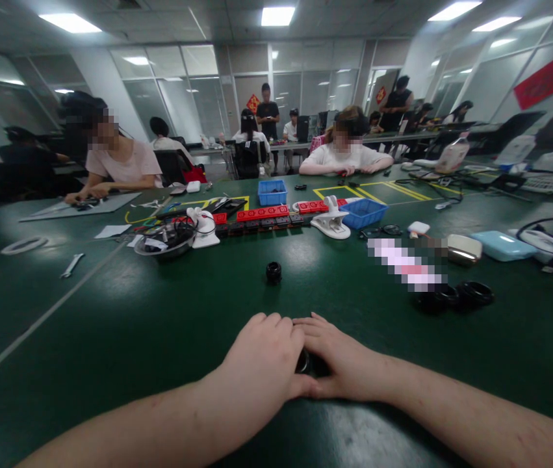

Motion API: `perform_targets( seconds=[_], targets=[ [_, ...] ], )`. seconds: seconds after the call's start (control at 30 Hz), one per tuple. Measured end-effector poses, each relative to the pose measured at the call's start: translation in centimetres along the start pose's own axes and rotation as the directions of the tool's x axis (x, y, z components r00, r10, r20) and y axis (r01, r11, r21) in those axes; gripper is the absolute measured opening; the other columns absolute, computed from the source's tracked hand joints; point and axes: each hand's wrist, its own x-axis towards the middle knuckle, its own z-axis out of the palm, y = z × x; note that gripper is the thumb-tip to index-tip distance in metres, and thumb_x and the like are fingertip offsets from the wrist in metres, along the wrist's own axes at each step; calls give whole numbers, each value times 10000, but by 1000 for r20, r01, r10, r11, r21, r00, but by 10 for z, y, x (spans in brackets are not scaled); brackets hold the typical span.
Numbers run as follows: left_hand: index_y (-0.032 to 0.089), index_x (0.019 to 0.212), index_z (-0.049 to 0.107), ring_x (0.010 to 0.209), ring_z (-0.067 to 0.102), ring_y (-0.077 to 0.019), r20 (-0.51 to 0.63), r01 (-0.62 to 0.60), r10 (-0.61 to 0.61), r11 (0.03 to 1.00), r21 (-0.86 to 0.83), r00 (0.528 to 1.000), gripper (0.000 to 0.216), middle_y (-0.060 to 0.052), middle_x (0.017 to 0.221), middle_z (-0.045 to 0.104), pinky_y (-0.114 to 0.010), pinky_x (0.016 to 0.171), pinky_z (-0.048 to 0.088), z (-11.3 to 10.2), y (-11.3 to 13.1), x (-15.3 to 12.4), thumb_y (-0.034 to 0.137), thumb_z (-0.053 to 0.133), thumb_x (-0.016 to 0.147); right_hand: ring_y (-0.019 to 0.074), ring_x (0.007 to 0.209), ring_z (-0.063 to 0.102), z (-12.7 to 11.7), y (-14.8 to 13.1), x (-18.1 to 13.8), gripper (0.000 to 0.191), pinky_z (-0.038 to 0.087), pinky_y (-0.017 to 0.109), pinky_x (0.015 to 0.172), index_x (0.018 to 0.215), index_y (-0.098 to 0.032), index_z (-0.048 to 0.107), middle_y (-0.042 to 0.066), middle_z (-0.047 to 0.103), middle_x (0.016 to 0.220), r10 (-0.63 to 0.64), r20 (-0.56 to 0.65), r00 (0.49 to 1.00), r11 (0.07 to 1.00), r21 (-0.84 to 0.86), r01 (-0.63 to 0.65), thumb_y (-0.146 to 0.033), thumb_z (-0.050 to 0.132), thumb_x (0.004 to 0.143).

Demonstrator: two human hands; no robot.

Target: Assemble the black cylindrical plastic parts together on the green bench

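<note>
My left hand (266,351) and my right hand (342,361) meet near the table's front edge. Their fingers curl from both sides around a small black round object (304,361), which shows only a dark side and a shiny rim between them. The hands cover the rest, so its kind cannot be told. Both thumbs come together on the near side, and the fingertips meet on the far side. Straight ahead, apart from the hands, stands a small black ring-shaped piece (273,272).
Two larger black rings (474,294) lie to the right. Farther back are a metal bowl of parts (164,247), a white clip stand (332,220), red power strips (262,214) and blue bins (272,192). A wrench (72,265) lies left. Several people sit beyond.
</note>
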Motion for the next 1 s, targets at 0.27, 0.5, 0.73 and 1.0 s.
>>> perform_targets(
  seconds=[0.27,0.5,0.73,1.0],
  targets=[
    [234,1144,519,1089,487,-175,-41,-311,314,902,-300,949,458,2,1190,560,-315,951,343,-25,-23,-13,137,681,726,253,1191,383,-1,1,0,615,139,529,1031,1214,-276,483,52,480,1255,-11,6,1000,1000,10,11,-356,699,643],
    [218,1044,589,1036,533,-163,-4,-341,359,884,-321,933,347,12,1096,622,-280,916,378,-17,-27,-8,62,648,740,250,1179,395,-1,0,0,610,152,512,1035,1196,-238,500,69,514,1205,-1,9,1000,1000,-1,1,-375,701,636],
    [193,1020,597,971,549,-177,-11,-332,344,899,-285,939,298,-8,1059,622,-290,848,405,-13,-22,-6,68,633,752,247,1182,391,-1,-1,-1,549,134,509,1040,1140,-237,532,65,526,1182,-6,8,1000,1000,-2,6,-371,701,636],
    [156,1068,571,924,551,-226,53,-204,217,962,-180,975,327,-62,1050,609,-333,829,419,-1,-14,-4,126,635,749,247,1186,390,-2,-2,0,530,143,510,1037,1114,-231,548,66,524,1188,14,8,1000,1000,-17,-14,-360,708,625]
  ],
)
